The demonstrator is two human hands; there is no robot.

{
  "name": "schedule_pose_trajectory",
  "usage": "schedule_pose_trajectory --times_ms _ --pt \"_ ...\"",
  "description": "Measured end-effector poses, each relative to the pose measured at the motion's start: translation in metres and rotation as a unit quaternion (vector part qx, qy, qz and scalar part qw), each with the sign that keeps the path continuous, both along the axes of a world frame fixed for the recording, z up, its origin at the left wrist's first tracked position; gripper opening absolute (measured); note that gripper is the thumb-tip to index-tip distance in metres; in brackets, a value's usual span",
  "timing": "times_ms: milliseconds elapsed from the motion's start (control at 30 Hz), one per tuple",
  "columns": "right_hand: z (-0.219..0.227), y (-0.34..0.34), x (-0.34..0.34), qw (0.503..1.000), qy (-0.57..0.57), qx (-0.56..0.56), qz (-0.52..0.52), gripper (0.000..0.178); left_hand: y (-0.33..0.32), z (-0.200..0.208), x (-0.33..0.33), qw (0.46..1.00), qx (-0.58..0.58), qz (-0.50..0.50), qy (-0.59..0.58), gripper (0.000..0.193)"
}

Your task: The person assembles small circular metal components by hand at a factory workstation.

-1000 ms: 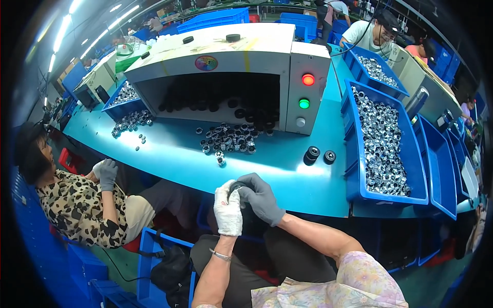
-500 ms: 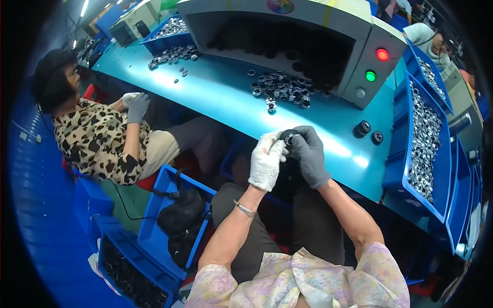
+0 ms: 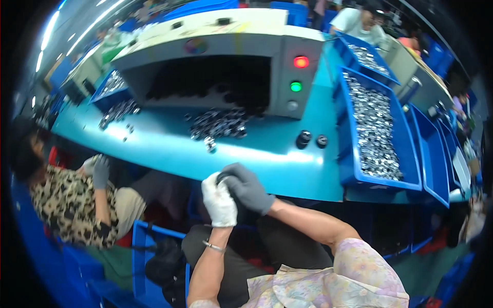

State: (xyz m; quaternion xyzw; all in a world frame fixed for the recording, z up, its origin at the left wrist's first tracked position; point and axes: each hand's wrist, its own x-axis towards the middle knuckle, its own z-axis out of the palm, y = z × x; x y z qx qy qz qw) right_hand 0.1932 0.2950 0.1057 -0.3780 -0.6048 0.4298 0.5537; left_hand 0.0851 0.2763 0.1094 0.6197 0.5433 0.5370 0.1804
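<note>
Left hand point(image 3: 220, 201), white-gloved, and right hand point(image 3: 248, 189), grey-gloved: both curled round one dark rounded part point(image 3: 222, 177) between them, near frame centre, long axis indistinct.

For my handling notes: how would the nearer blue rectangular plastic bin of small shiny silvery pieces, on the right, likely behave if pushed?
The bin is probably heavy, since many silvery pieces fill much of it. Its walls hold their shape, suggesting stiffness. The pieces lie loose and may shift.
</note>
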Motion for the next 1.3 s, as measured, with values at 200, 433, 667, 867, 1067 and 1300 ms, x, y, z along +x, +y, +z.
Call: schedule_pose_trajectory --times_ms 200,433,667,867,1067,1300 --pt "0.001 0.006 0.018 0.997 0.009 -0.045 -0.063 0.012 0.014 -0.012 0.039 0.999 -0.015 0.017 -0.04 0.017" --pt "-0.012 0.018 0.008 0.991 0.006 -0.073 -0.112 0.012 0.025 -0.015 0.033 0.999 0.002 0.04 0.005 0.014" --pt "-0.01 -0.005 0.001 0.992 0.049 -0.1 -0.054 0.014 0.014 -0.031 -0.01 0.979 -0.11 -0.088 -0.15 0.022" --pt "-0.027 -0.015 -0.023 0.988 -0.131 0.025 -0.078 0.019 0.001 -0.033 -0.034 0.993 -0.085 -0.038 -0.077 0.02" --pt "-0.021 -0.021 -0.028 0.988 -0.147 0.011 -0.054 0.018 -0.009 -0.035 -0.041 0.999 -0.039 -0.022 -0.021 0.019" --pt "-0.028 -0.017 -0.025 0.984 -0.167 0.009 -0.06 0.014 -0.012 -0.026 -0.04 0.999 0.004 -0.046 0.022 0.021"
